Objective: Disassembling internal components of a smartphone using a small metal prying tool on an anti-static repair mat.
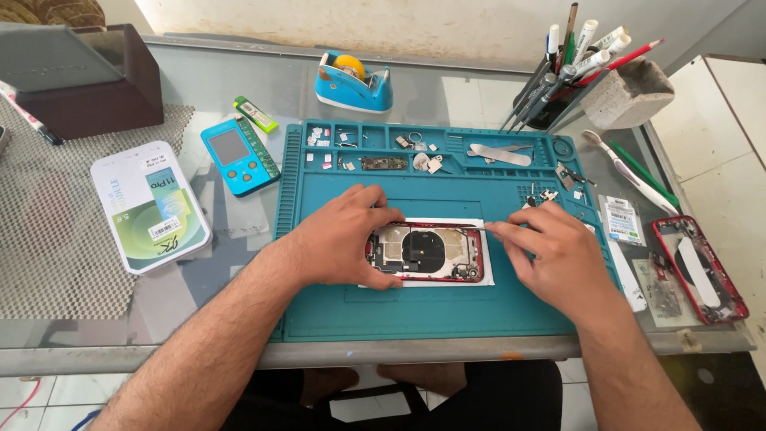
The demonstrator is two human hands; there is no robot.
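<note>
Resting on the teal repair mat [319, 303], the opened red phone [427, 253] lies on a white sheet at the mat's centre. The left hand [339, 239] grips its 9 o'clock end, fingers curled around the frame. The right hand [558, 255], at 3 o'clock, pinches thin tweezers [455, 227] along the phone's 12 o'clock edge. A blue tape dispenser [353, 82] stands on the tabletop at 12 o'clock.

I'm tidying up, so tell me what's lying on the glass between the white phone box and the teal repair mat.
In the head view, a small blue handheld tester lies between the white phone box and the teal repair mat, with a green stick-shaped part just above it.
</note>
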